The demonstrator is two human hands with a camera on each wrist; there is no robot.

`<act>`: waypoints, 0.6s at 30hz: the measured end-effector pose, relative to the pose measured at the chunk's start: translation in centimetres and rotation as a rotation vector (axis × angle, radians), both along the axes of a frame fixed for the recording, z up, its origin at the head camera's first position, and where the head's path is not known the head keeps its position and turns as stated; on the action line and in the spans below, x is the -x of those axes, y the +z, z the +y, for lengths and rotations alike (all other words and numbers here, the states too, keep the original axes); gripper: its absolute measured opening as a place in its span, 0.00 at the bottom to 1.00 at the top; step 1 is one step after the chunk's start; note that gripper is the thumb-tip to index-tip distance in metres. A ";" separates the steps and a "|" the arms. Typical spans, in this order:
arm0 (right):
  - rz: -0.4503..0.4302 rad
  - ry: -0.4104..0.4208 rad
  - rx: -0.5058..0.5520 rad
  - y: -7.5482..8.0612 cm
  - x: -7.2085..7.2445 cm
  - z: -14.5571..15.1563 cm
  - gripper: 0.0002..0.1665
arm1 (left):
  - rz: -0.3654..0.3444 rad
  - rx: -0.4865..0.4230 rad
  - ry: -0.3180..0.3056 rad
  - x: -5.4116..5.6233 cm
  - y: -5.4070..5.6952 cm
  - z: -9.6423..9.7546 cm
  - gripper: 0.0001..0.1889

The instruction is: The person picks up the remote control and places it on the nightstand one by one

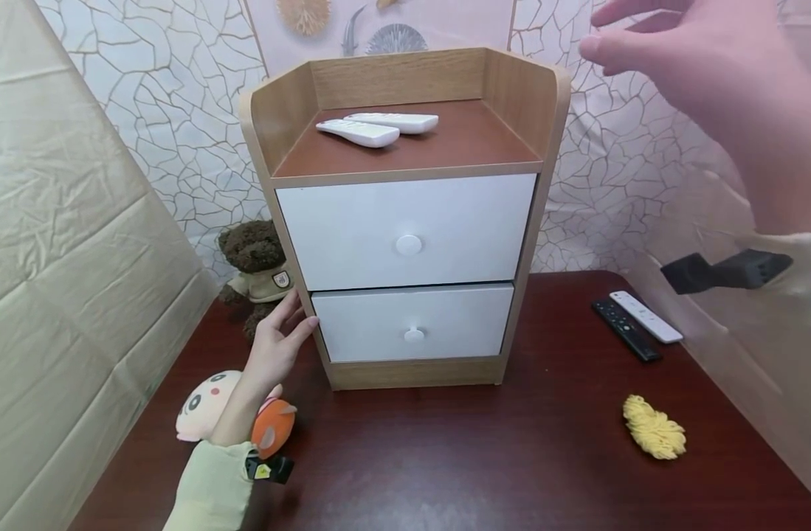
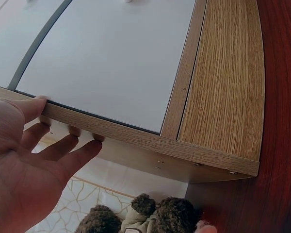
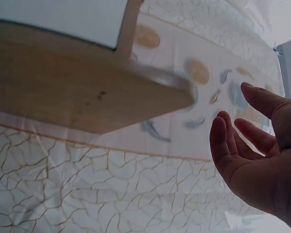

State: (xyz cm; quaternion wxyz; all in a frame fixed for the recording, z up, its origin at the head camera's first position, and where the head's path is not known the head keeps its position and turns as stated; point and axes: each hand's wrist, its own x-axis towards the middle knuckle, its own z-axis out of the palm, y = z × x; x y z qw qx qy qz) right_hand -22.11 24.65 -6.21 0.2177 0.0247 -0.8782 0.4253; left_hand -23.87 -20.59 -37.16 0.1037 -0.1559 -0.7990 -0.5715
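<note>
A wooden cabinet [image 1: 415,372] with two white drawers stands in the middle of the head view. Both the upper drawer [image 1: 352,236] and the lower drawer [image 1: 365,324] look pushed in, each with a round white knob. My left hand [image 1: 275,350] touches the cabinet's left side low down; in the left wrist view the thumb [image 2: 36,104] lies on the front edge and the fingertips rest against the side panel. Raised to the upper right, my right hand [image 1: 717,81] is in the air beside the cabinet top, fingers loosely bent and holding nothing. Two white remotes [image 1: 372,135] lie on the cabinet top.
A brown teddy bear [image 1: 255,254] sits behind my left hand. A plush doll [image 1: 206,405] lies under the left forearm. On the table's right are a black remote [image 1: 624,328], a white remote [image 1: 646,317] and a yellow yarn bundle [image 1: 654,428]. Patterned cloth hangs behind.
</note>
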 end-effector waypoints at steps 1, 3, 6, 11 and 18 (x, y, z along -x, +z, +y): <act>0.023 0.010 0.017 -0.3 -0.2 0.5 0.35 | 0.002 0.002 -0.001 0.0 0.0 0.0 0.36; 0.055 0.034 0.057 -0.9 -0.6 1.4 0.35 | -0.001 0.001 -0.002 0.1 0.0 0.1 0.36; 0.093 0.072 0.109 -1.6 -0.8 2.4 0.36 | -0.004 0.001 0.000 0.1 -0.1 0.0 0.36; 0.117 0.093 0.127 -3.4 -0.8 4.6 0.36 | 0.002 0.004 0.000 0.0 -0.1 0.1 0.36; 0.042 0.079 0.119 -8.6 -0.4 8.3 0.41 | 0.019 0.006 -0.005 0.0 0.0 0.1 0.36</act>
